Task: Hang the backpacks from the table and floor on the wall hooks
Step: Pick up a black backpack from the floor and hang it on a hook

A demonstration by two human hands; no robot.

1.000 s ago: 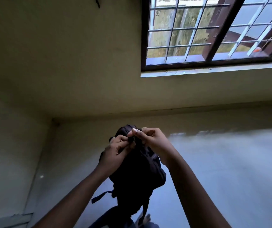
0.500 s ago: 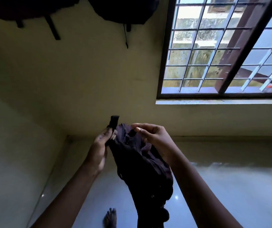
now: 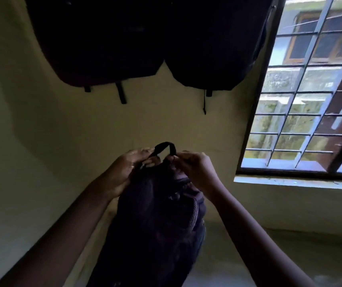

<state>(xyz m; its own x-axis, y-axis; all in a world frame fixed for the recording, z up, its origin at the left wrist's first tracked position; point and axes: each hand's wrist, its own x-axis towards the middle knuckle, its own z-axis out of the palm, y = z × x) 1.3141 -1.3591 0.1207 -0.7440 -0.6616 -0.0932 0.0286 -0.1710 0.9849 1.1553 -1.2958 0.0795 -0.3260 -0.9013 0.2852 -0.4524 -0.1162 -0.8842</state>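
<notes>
Fingers [image 3: 145, 152] of the left hand [image 3: 128, 168] pinch one end of the carry loop [image 3: 163, 145] at the top of a dark backpack [image 3: 157, 224]. The right hand [image 3: 195, 170] pinches the other end, its fingertips curled tight on the webbing. The loop stands up in a small arch between the two hands, and both hands are clenched on it.

The dark backpack hangs from that grip in front of the person, upright, with its body drooping between the two forearms.

Above the dark backpack and well apart from it, two more bags hang against the yellowish wall [image 3: 124, 125]. The left hung backpack [image 3: 95, 38] is up and to the left and the right hung backpack [image 3: 213, 42] is up and to the right, with their sides very close together. Short strap ends [image 3: 121, 96] dangle under the left hung backpack, and a thin cord [image 3: 204, 102] hangs under the right hung backpack. What holds them up lies beyond the top edge of the view.

To the right of the dark backpack is a barred window [image 3: 311, 100] with a pale sill [image 3: 290, 182]. The grey floor [image 3: 269, 255] shows below and to the right of the dark backpack.
</notes>
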